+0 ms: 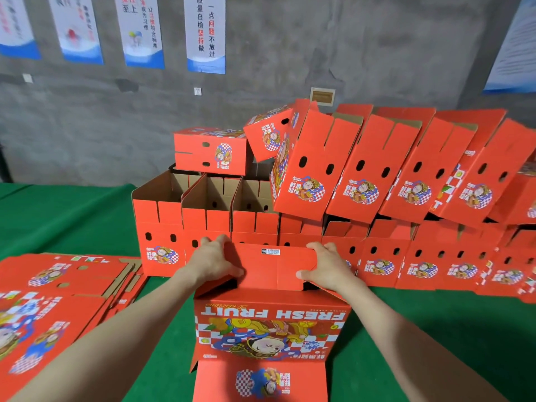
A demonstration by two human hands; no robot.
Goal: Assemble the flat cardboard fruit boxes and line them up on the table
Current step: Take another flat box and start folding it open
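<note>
Green cloth covers the table (72,216), which stands against a grey concrete wall (377,53) hung with posters (204,33).

The half-built box (269,329) stands at the near middle of the table, directly in front of the person. Its long axis runs left to right across the view. Its printed face is turned toward the person, with the "FRESH FRUIT" lettering upside down. One loose flap hangs at its near lower edge.

The top flap (272,268), which bears a barcode label, lies across the box's upper side. The left hand (213,261) grasps its left end and the right hand (329,265) its right end. On each hand the thumb is on the near face and the fingers are curled over the far edge.

Just behind the box, a row of open boxes (162,242) runs from mid-table to the right edge of view and blocks the far side. More boxes (362,175) lean tilted on top of that row, and a closed box (208,152) sits level at its left end.

A stack of flat blanks (58,300) lies on the near left, close beside the left forearm.

Bare cloth shows to the right of the held box and on the far left, behind the blanks.
</note>
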